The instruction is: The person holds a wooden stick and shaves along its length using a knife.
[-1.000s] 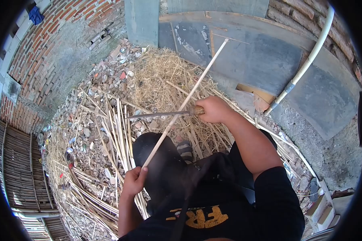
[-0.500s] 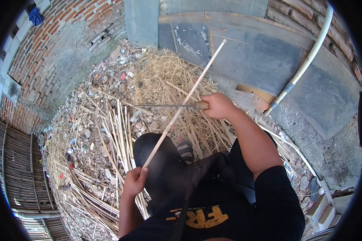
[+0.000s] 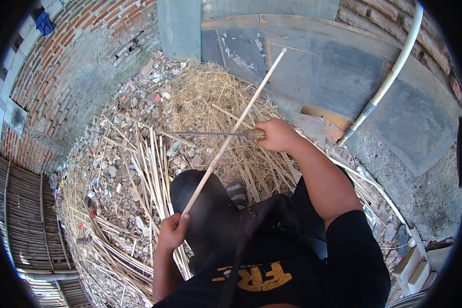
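Observation:
A long pale bamboo stick (image 3: 247, 110) slants up and away from my left hand (image 3: 172, 232), whose fingers and thumb are closed around its lower end. My right hand (image 3: 278, 135) is wrapped round the wooden handle of a knife (image 3: 210, 134). The narrow dark blade points left and crosses the stick near its middle; it appears to touch it. The stick passes above my dark-clad knee (image 3: 200, 192).
Split bamboo sticks (image 3: 154, 169) lie to the left over stony rubble (image 3: 110, 169). A heap of shavings (image 3: 205, 92) spreads ahead. Dark boards (image 3: 323, 69) and a white pipe (image 3: 390, 84) lean at the right. A brick wall (image 3: 46, 87) and a slatted bamboo panel (image 3: 25, 215) stand left.

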Available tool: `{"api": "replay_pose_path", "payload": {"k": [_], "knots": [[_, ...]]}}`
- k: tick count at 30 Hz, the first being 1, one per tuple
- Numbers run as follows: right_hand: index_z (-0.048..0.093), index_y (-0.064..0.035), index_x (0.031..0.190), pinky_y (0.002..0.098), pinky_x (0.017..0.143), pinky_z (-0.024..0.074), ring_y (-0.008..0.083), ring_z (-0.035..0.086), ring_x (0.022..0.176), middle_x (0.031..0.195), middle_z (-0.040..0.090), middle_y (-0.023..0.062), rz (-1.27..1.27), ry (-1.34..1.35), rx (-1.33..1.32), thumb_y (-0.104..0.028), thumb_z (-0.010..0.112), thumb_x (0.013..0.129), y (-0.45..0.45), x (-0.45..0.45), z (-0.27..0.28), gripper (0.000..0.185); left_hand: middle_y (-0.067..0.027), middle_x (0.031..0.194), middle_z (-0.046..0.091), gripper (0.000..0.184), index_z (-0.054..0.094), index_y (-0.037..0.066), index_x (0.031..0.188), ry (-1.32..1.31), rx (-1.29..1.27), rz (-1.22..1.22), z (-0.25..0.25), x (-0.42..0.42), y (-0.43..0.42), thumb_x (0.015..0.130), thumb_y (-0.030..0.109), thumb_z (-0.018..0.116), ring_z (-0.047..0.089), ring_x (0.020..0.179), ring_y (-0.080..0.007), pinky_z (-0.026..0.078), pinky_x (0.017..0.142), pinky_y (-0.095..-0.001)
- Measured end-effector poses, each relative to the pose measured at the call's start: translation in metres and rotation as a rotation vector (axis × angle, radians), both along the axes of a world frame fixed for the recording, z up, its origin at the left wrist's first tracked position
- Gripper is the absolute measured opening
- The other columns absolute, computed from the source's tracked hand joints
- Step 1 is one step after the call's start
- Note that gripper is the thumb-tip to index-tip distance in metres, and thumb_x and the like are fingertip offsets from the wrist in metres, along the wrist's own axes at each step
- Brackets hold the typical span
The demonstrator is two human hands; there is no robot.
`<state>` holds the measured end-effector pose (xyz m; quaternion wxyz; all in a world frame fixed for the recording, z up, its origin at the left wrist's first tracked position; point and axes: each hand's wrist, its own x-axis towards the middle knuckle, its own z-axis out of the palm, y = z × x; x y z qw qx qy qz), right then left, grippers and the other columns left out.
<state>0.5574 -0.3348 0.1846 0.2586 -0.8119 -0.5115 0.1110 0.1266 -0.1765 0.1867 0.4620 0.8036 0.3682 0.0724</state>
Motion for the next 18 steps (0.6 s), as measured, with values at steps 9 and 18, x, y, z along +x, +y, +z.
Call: {"api": "replay_pose_path", "payload": {"k": [9,18], "knots": [[0.073,-0.0096,0.096,0.0490,0.078,0.0567,0.0386,0.071,0.088,0.089,0.073,0.0169,-0.005,0.008,-0.028,-0.023,0.074,0.077,0.001,0.000,0.000,0.023,0.0053,0.059,0.048,0.047,0.055,0.005,0.068,0.024,0.021,0.008,0.000,0.000,0.000,0.105,0.033,0.066,0.040,0.059,-0.0046,0.033,0.050,-0.0295],[0.072,-0.0088,0.093,0.0485,0.076,0.0561,0.0390,0.071,0.085,0.086,0.072,0.0172,0.001,0.024,-0.009,-0.024,0.076,0.077,0.001,0.000,-0.002,0.022,0.0058,0.059,0.048,0.047,0.056,0.005,0.068,0.040,0.022,0.008,0.003,0.001,0.000,0.105,0.033,0.066,0.040,0.059,-0.0043,0.032,0.050,-0.0292]]}}
